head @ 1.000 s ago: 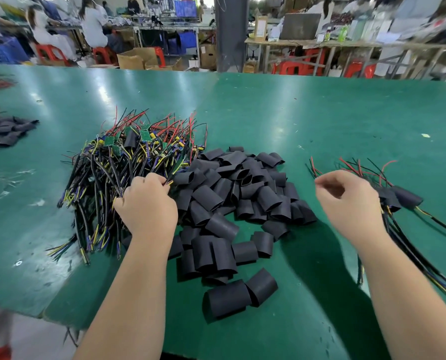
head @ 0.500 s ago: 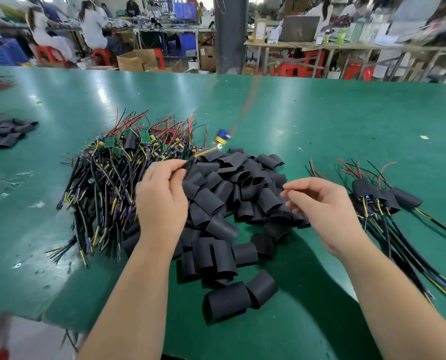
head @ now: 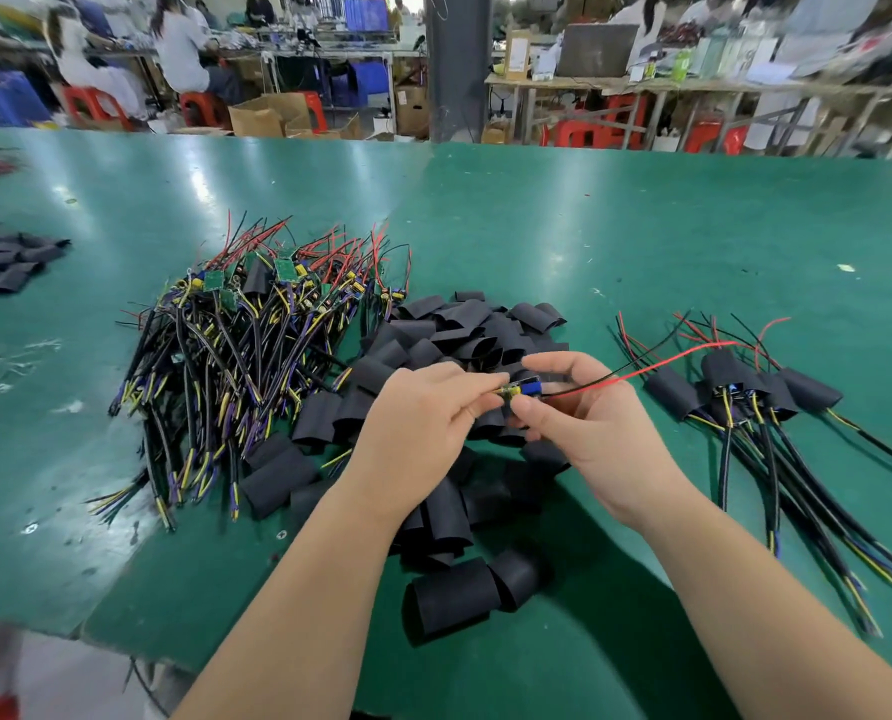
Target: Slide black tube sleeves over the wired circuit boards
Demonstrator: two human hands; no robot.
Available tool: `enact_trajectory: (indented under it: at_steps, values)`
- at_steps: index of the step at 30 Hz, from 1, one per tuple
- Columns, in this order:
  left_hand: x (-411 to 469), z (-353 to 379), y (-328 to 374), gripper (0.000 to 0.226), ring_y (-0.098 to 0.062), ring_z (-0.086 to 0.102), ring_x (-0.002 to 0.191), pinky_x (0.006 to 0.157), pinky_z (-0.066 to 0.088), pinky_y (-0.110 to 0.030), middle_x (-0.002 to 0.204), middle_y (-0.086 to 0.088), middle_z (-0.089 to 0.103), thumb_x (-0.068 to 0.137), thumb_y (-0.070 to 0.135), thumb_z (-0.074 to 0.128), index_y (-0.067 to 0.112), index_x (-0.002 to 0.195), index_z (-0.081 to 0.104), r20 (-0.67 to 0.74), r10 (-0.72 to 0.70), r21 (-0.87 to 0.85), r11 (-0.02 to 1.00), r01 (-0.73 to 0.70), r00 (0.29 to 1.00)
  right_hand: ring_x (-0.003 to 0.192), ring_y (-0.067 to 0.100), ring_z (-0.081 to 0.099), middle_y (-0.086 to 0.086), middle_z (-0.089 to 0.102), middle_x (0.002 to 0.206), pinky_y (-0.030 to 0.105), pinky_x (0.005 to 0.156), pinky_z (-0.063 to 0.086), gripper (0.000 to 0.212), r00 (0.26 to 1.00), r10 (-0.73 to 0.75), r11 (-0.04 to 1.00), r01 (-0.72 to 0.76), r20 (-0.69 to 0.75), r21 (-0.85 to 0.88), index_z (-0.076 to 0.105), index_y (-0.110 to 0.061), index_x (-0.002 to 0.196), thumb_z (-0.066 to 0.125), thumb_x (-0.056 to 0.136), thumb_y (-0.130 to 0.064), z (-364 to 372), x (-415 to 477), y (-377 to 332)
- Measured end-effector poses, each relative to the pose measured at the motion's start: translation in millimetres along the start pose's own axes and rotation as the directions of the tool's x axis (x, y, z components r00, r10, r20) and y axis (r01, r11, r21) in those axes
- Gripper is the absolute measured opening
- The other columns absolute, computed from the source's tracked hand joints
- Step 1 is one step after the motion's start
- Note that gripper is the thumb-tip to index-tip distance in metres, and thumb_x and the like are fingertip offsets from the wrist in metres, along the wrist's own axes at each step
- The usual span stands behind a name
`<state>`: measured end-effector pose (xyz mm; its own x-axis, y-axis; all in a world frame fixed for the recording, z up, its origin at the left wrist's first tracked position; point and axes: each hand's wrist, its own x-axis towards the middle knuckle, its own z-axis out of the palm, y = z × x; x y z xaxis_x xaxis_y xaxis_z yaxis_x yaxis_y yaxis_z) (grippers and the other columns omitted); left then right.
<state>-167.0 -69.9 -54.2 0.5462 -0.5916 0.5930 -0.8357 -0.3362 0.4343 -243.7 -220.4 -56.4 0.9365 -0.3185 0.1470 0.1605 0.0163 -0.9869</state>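
My left hand point(head: 423, 423) and my right hand point(head: 589, 423) meet above the heap of black tube sleeves point(head: 464, 345) in the middle of the green table point(head: 589, 226). Both pinch one wired circuit board point(head: 524, 389), with its blue capacitor showing between the fingertips. Its red and black wires point(head: 657, 361) trail off to the right. A black sleeve seems to sit under my right fingers, though I cannot tell for sure. A tangle of bare wired boards point(head: 257, 345) lies to the left. Boards with sleeves on them point(head: 745, 392) lie to the right.
A second small heap of black sleeves point(head: 2, 262) lies at the table's far left. Two loose sleeves point(head: 464, 595) sit close to the table's near edge. Beyond the table stand a pillar, workbenches, red stools, boxes and seated people.
My left hand lifted one wired board out of the left tangle and carried it to the middle. My right hand came in from the right pile and took hold of the same board.
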Motion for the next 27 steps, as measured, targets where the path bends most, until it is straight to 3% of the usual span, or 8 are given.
enact_trajectory:
  at_steps: [6,11,13,16,19,22,24,27]
  values:
    - [-1,3,-3,0.037,-0.023,0.058,0.072,0.067,0.048,-0.044,0.077,-0.007,0.063,0.093,0.027,0.048,0.008,0.118,0.067,0.023,-0.080,-0.091,0.993,0.081,0.997,0.069,0.025,0.066,-0.001,0.067,0.070,0.035,0.067,0.052,0.030,0.993,-0.097,0.982,0.085,-0.068,-0.168,0.048,-0.016,0.085,0.071,0.081,0.001,1,-2,-4]
    - [-2,3,-9,0.016,0.000,0.063,0.077,0.072,0.047,-0.014,0.079,0.011,0.072,0.092,0.021,0.062,0.019,0.099,0.076,0.132,-0.216,-0.231,0.942,0.242,0.967,0.063,0.010,0.065,-0.007,0.069,0.068,0.016,0.060,0.046,0.035,0.988,-0.151,0.965,0.139,-0.035,-0.224,0.041,-0.021,0.091,0.069,0.084,-0.001,3,-3,-5]
    - [-2,4,-11,0.011,0.002,0.064,0.075,0.071,0.047,-0.012,0.076,0.014,0.072,0.089,0.021,0.066,0.021,0.090,0.077,0.156,-0.249,-0.247,0.927,0.282,0.956,0.060,0.006,0.063,-0.004,0.071,0.070,0.013,0.059,0.044,0.040,0.990,-0.119,0.961,0.095,-0.076,-0.259,0.037,-0.025,0.093,0.072,0.083,-0.008,5,-3,-2]
    - [-2,4,-12,0.011,0.001,0.064,0.071,0.069,0.047,-0.013,0.073,0.014,0.070,0.088,0.019,0.066,0.021,0.084,0.076,0.034,-0.280,-0.233,0.931,0.280,0.959,0.061,0.004,0.059,-0.006,0.066,0.071,0.012,0.057,0.043,0.039,0.991,-0.072,0.910,0.019,-0.113,-0.414,0.041,-0.023,0.088,0.078,0.077,-0.027,5,-3,-2]
    - [-1,4,-13,0.010,0.005,0.060,0.067,0.064,0.041,-0.007,0.067,0.018,0.066,0.087,0.015,0.067,0.018,0.081,0.073,-0.099,-0.281,-0.202,0.945,0.257,0.955,0.072,0.002,0.053,-0.010,0.058,0.081,0.019,0.066,0.040,0.031,0.965,-0.128,0.717,0.250,0.231,-0.651,0.059,-0.026,0.079,0.084,0.068,-0.039,1,-7,-4]
    - [-1,4,-16,0.009,0.001,0.060,0.066,0.064,0.044,-0.013,0.066,0.018,0.064,0.087,0.019,0.066,0.019,0.081,0.073,-0.158,-0.279,-0.134,0.956,0.260,0.947,0.100,-0.006,0.050,-0.021,0.056,0.106,0.013,0.084,0.038,0.055,0.836,-0.017,0.707,0.399,0.549,-0.585,0.060,-0.031,0.108,0.087,0.061,-0.043,11,-16,-2]
    - [-2,5,-19,0.009,-0.001,0.062,0.068,0.067,0.048,-0.020,0.066,0.018,0.065,0.088,0.019,0.066,0.020,0.082,0.073,-0.162,-0.308,-0.133,0.948,0.289,0.937,0.110,-0.002,0.047,-0.025,0.054,0.115,0.017,0.092,0.038,0.067,0.814,0.042,0.690,0.396,0.579,-0.606,0.049,-0.038,0.116,0.086,0.060,-0.045,17,-18,2]
    - [-3,5,-22,0.009,0.000,0.064,0.070,0.069,0.050,-0.022,0.066,0.017,0.064,0.088,0.019,0.065,0.019,0.083,0.073,-0.190,-0.351,-0.159,0.933,0.324,0.917,0.100,0.007,0.049,-0.018,0.057,0.108,0.028,0.088,0.043,0.058,0.824,0.038,0.683,0.392,0.565,-0.617,0.050,-0.033,0.110,0.085,0.064,-0.038,24,-19,5]
